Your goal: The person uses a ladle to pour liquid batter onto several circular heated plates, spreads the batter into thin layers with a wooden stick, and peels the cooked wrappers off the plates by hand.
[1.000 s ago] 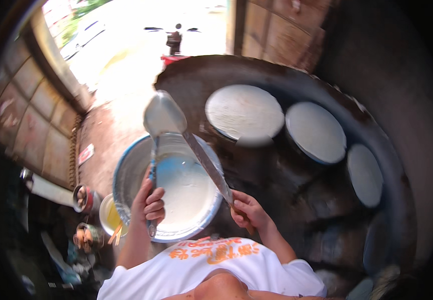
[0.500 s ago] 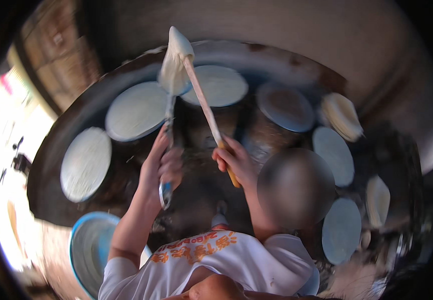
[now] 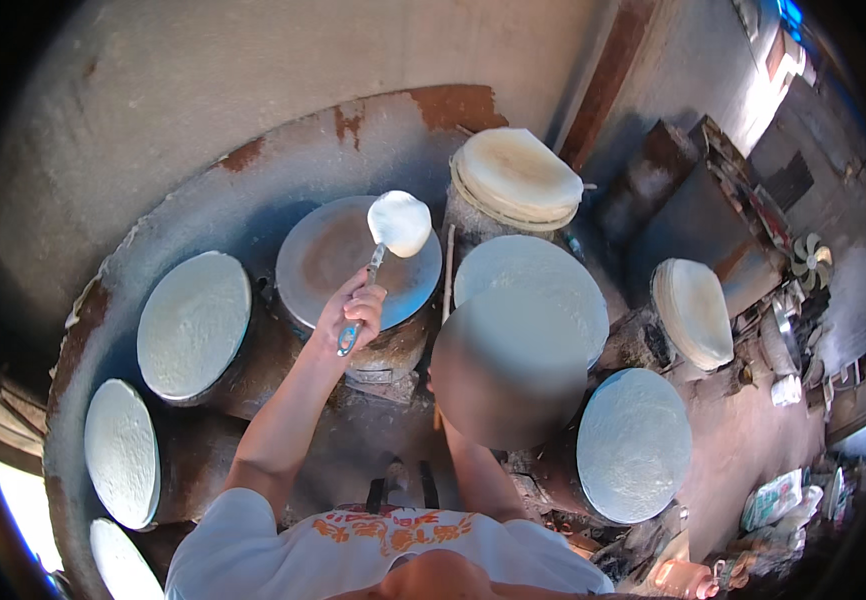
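My left hand is closed round the blue-tipped handle of a ladle, whose bowl is heaped with white batter. The ladle hangs over a round griddle with a brownish, uncoated top. A grey blur covers most of my right hand; a sliver of fingers shows at a long wooden stick, which stands between the bare griddle and a coated one. That coated griddle, right of the stick, carries a pale batter sheet, partly hidden by the blur.
More batter-covered griddles curve round me: one at left, another lower left, one at right. Stacks of flat pancakes sit at the back and right. A curved, rust-stained wall rises behind; a small fan stands far right.
The view has swung to the right. Earlier the ladle and the batter-coated end of the stick met, crossing in front of me; now they are apart, and the ladle is over the bare griddle.
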Tool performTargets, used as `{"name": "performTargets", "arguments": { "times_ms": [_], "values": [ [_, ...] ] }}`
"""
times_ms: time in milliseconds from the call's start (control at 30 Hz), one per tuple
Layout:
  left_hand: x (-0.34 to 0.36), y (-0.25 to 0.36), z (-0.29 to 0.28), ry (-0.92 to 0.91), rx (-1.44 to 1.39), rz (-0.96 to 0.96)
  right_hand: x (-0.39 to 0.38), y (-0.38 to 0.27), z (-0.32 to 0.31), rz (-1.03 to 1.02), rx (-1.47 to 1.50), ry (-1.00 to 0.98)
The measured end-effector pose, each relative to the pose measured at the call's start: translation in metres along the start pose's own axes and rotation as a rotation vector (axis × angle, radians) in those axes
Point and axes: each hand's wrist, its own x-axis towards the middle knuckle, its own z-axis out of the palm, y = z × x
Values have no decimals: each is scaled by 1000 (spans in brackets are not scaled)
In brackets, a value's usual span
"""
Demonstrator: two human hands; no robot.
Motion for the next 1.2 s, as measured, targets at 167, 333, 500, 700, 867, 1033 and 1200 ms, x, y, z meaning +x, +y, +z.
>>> {"name": "performTargets", "arguments": {
  "times_ms": [167,333,500,700,867,1033,1200],
  "values": [
    [56,42,-28,322,336,177,24,29,40,188,139,-8],
    [83,90,-27,461,578,217,36,20,79,-160,-386,115],
    [89,138,-5,443,691,272,42,20,78,-353,-663,30],
    [95,159,4,299,1026,301,103,-35,125,-336,-964,10],
    [66,169,1,512,1051,295,57,-3,73,-245,-900,-19],
    [50,177,2,460,1029,463,109,-16,136,-499,-934,-18],
    [29,191,3,466,1002,435,77,-1,89,-517,-1004,39]
  ]
}}
